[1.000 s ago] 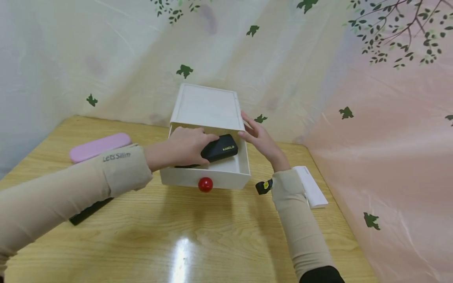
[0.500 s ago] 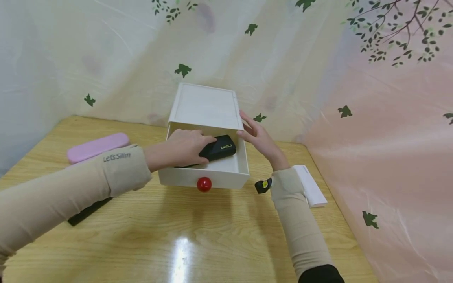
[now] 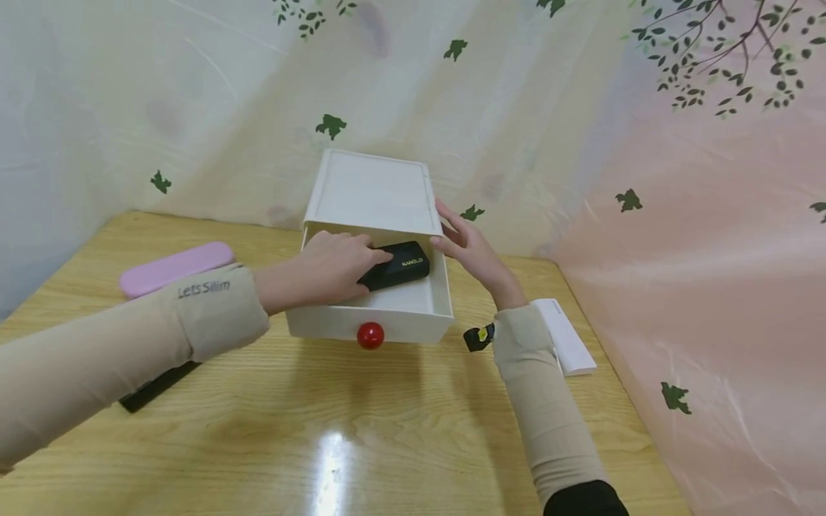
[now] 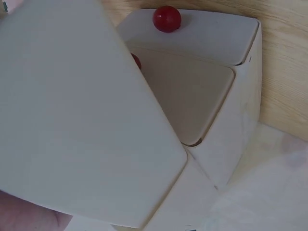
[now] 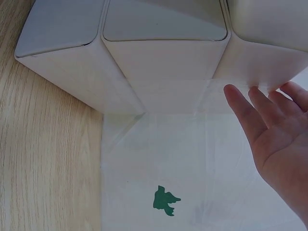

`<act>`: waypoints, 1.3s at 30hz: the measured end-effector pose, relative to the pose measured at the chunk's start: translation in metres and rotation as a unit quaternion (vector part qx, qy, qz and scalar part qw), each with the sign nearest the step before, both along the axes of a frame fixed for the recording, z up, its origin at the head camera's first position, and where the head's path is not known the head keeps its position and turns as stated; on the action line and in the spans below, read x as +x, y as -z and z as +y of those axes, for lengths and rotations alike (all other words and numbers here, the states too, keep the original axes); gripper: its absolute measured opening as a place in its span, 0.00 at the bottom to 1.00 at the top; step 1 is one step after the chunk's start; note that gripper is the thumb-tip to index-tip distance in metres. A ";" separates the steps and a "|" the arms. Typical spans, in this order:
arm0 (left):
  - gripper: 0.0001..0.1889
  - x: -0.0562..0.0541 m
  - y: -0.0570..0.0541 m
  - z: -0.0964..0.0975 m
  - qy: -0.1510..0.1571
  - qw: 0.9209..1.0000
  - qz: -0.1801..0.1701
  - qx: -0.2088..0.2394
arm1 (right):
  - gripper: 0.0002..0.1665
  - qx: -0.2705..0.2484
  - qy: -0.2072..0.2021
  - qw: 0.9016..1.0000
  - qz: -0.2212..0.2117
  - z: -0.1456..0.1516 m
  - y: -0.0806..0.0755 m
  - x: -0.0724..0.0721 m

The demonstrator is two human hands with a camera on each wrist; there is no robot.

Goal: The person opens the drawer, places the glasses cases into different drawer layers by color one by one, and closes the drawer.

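Note:
A white drawer unit [image 3: 373, 188] stands on the wooden table, its top drawer [image 3: 413, 328] pulled out by a red knob [image 3: 371, 335]. Inside the drawer, my left hand [image 3: 335, 264] grips a black case [image 3: 406, 264] with gold lettering. Thumb and index finger show on the case; the other fingers are hidden behind the hand. My right hand [image 3: 474, 254] rests its spread fingertips on the unit's right side. In the right wrist view, those fingertips [image 5: 231, 91] lie along the side of the upper drawer. The left wrist view shows only a bit of the left hand [image 4: 29, 214] past the drawer wall.
A pink case [image 3: 177, 267] lies left on the table, with a long black object [image 3: 158, 387] partly under the left sleeve. At right, a white box [image 3: 568, 340] sits behind the right sleeve. A patterned sheet [image 3: 387, 86] hangs behind the unit.
The left hand has shifted slightly left on the black case, and a dark strip seen beneath it earlier no longer shows. The right hand stays at the unit's side.

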State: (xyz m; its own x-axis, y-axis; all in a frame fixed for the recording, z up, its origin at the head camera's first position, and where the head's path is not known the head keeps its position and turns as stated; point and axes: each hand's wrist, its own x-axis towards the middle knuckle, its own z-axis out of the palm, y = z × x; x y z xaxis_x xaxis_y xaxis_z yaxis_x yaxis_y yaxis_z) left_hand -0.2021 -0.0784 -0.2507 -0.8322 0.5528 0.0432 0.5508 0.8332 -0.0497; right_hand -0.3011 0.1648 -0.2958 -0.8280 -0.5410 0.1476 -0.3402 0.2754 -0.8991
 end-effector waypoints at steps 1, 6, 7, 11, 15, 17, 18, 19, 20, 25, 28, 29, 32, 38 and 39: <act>0.29 -0.002 0.001 0.000 -0.002 1.000 -0.002 0.000 | 0.40 0.000 -0.002 1.000 0.001 0.000 0.000 0.000; 0.27 -0.011 0.004 0.002 -0.011 1.000 0.006 -0.003 | 0.40 -0.009 -0.010 1.000 0.000 0.001 0.000 0.000; 0.27 -0.013 0.004 0.003 -0.013 1.000 0.012 -0.005 | 0.40 -0.011 -0.011 1.000 -0.001 0.001 0.000 0.000; 0.26 -0.017 0.006 0.004 -0.015 0.999 0.032 -0.018 | 0.40 -0.015 -0.017 1.000 0.001 0.001 0.001 -0.002; 0.28 -0.020 0.009 0.005 -0.007 0.998 0.046 -0.037 | 0.39 -0.014 -0.016 1.000 0.002 0.002 0.002 -0.002; 0.28 -0.021 0.010 0.004 -0.001 0.998 0.052 -0.042 | 0.39 -0.014 -0.014 1.000 0.000 0.002 0.002 -0.002; 0.28 -0.022 0.011 0.004 0.001 0.998 0.054 -0.043 | 0.39 -0.014 -0.013 1.000 0.000 0.002 0.002 -0.002; 0.28 -0.022 0.012 0.004 0.003 0.997 0.056 -0.043 | 0.39 -0.013 -0.012 1.000 0.000 0.002 0.002 -0.002; 0.28 -0.023 0.012 0.004 0.004 0.997 0.058 -0.043 | 0.39 -0.013 -0.012 1.000 -0.001 0.002 0.002 -0.002; 0.28 -0.024 0.012 0.005 0.002 0.998 0.043 -0.035 | 0.39 -0.015 -0.010 1.000 -0.006 0.001 0.001 -0.001; 0.28 -0.024 0.010 0.005 -0.003 0.999 0.031 -0.035 | 0.40 -0.015 -0.011 1.000 -0.008 0.000 0.001 0.000; 0.28 -0.024 0.009 0.005 -0.005 0.999 0.026 -0.036 | 0.40 -0.015 -0.012 1.000 -0.008 0.000 0.001 0.000; 0.29 -0.023 0.008 0.004 -0.012 0.999 0.012 -0.035 | 0.40 -0.015 -0.016 1.000 -0.007 0.000 0.001 0.000; 0.29 -0.018 0.006 0.000 -0.011 1.000 -0.001 -0.018 | 0.39 -0.010 -0.012 1.000 -0.006 0.001 0.002 0.000; 0.28 -0.016 0.005 -0.001 -0.007 1.000 0.002 -0.012 | 0.39 -0.009 -0.011 1.000 -0.005 0.002 0.002 0.000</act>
State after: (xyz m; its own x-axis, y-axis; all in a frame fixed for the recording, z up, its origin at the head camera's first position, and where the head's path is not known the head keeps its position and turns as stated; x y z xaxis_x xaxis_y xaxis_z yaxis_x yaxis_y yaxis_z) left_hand -0.2182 -0.0789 -0.2561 -0.8400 0.5415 0.0330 0.5385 0.8396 -0.0708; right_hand -0.3007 0.1664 -0.2977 -0.8171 -0.5566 0.1504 -0.3378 0.2508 -0.9072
